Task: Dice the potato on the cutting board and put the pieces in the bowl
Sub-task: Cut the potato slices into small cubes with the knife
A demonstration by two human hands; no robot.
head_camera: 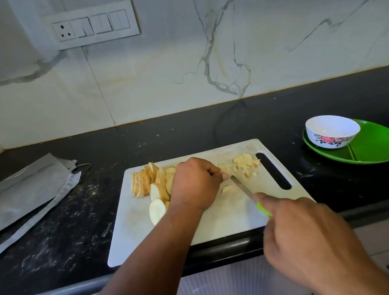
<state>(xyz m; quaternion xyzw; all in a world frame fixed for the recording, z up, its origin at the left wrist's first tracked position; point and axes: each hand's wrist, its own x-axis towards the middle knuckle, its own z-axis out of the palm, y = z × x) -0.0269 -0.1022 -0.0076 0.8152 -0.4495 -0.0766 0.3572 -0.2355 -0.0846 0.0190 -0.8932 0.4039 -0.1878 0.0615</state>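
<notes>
head view: potato slices [154, 184] left of both hands.

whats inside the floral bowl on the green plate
The bowl shows only bare white inner wall; no potato pieces visible. Its near rim hides the bottom. The diced pieces lie on the cutting board.

My left hand [196, 183] is hiding some pale round potato slices [154, 184]; my right hand [305, 234] is covering the knife's green handle [263, 209].

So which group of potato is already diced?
The small heap of diced pieces beside the board's handle slot; the potato slices left of the left hand are whole rounds.
</notes>
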